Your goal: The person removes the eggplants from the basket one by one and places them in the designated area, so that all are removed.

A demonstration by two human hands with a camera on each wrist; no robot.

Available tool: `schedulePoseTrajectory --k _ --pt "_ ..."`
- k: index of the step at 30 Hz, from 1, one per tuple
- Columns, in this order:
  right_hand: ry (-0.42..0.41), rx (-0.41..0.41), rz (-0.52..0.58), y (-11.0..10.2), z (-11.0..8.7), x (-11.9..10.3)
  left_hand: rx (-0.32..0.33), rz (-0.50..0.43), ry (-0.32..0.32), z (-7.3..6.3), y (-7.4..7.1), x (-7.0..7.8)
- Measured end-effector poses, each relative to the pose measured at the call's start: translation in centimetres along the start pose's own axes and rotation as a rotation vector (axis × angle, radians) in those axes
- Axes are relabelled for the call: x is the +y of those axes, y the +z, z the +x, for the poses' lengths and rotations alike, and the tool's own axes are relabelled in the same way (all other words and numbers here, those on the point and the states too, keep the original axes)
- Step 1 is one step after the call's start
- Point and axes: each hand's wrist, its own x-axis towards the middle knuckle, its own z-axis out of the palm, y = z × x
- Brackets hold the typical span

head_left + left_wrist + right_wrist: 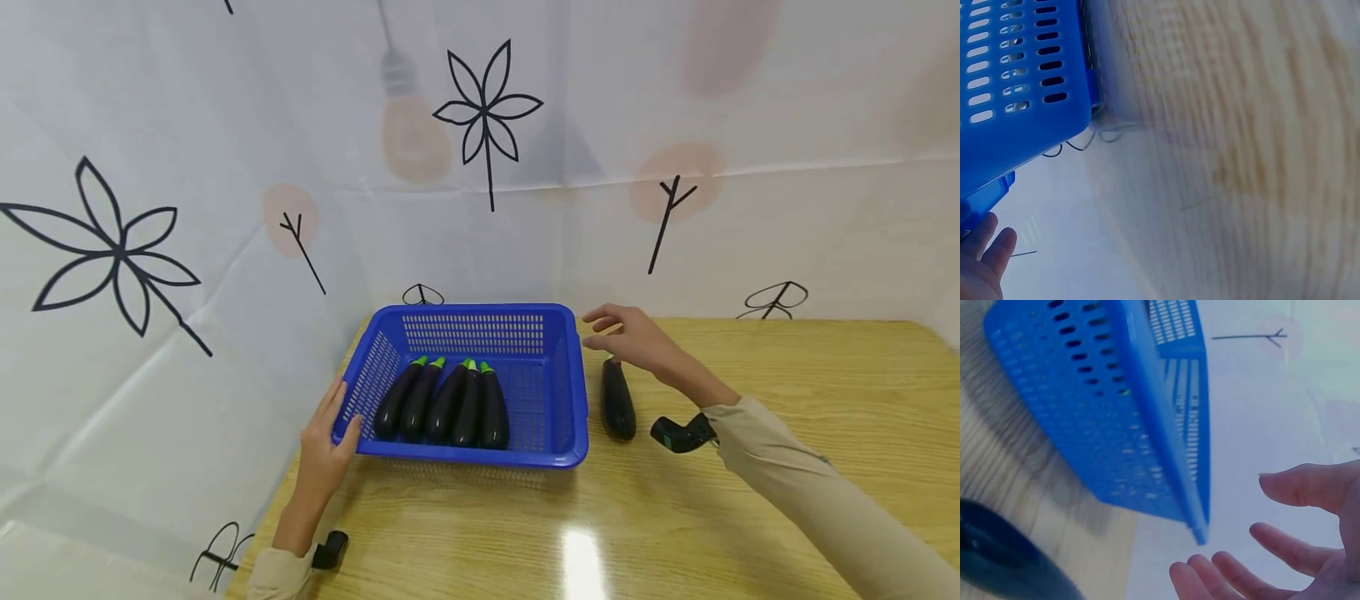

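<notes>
A blue plastic basket [487, 457] stands on the table with several dark eggplants [450, 404] lying side by side in its left part, green stem ends toward the back. My left hand [327, 437] is at the basket's left front corner, its fingers extended along the side and the thumb overlapping the rim. In the left wrist view, straight fingertips [999, 250] show beside the blue rim. Beyond the basket's right rim, my right hand [630, 337] is raised with spread fingers and nothing in them. One more eggplant [618, 404] lies on the table below it, its stem end partly hidden.
The wood-grain table [465, 533] runs up to a white patterned cloth [525, 242] behind and at the left. Black wrist devices show beside the right sleeve [795, 467] and the left sleeve [281, 575].
</notes>
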Motion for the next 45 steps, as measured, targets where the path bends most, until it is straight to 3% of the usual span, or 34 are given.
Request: schedulePoseTrajectory --k 19,30,45 --pt "-0.044 -0.124 0.073 1.3 0.9 -3.6 0.011 -0.010 0.037 0.2 0.2 -0.4" --pt "0.006 -0.248 0.118 3.1 1.9 -4.4 0.021 -0.032 0.056 0.1 0.3 -0.7" --pt "0.090 -0.326 0.155 6.0 3.8 -5.3 0.019 -0.030 0.055 0.1 0.3 -0.7"
